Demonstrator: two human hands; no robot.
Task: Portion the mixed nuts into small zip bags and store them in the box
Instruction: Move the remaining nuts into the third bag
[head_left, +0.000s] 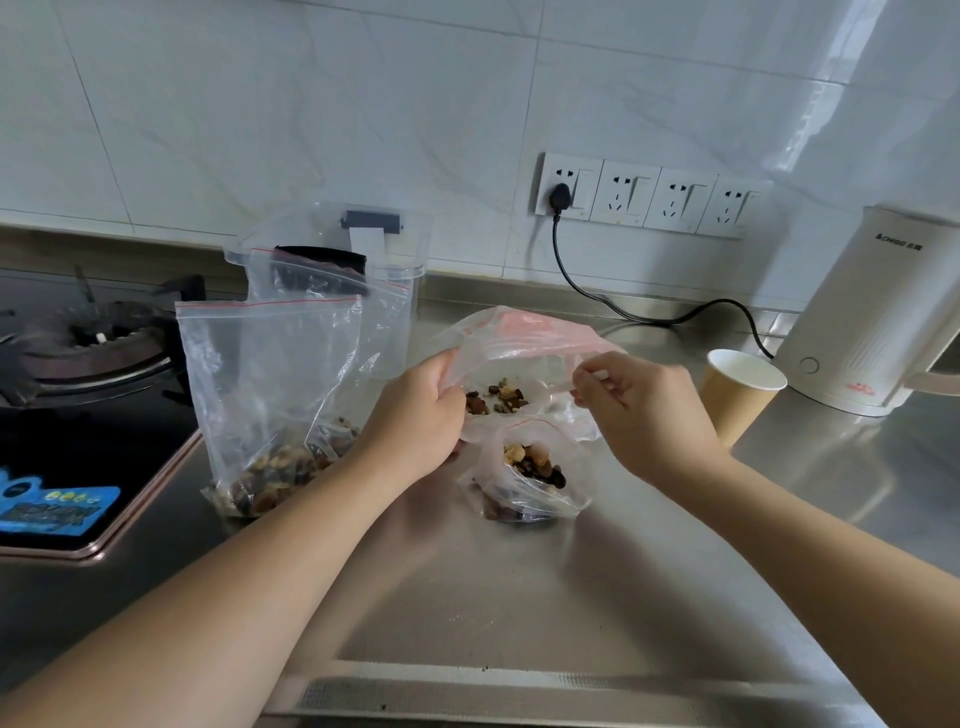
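Note:
Both hands hold one clear zip bag with a red seal strip, its mouth spread wide toward me, with some mixed nuts inside. My left hand grips its left rim. My right hand pinches the right rim. Just below it a smaller zip bag with nuts sits open on the steel counter. To the left stand two taller zip bags with nuts at the bottom. Behind them is the clear plastic box with a dark latch.
A gas hob fills the left side. A brown paper cup and a white electric kettle stand at the right, with a black cord running to wall sockets. The steel counter stretches toward me.

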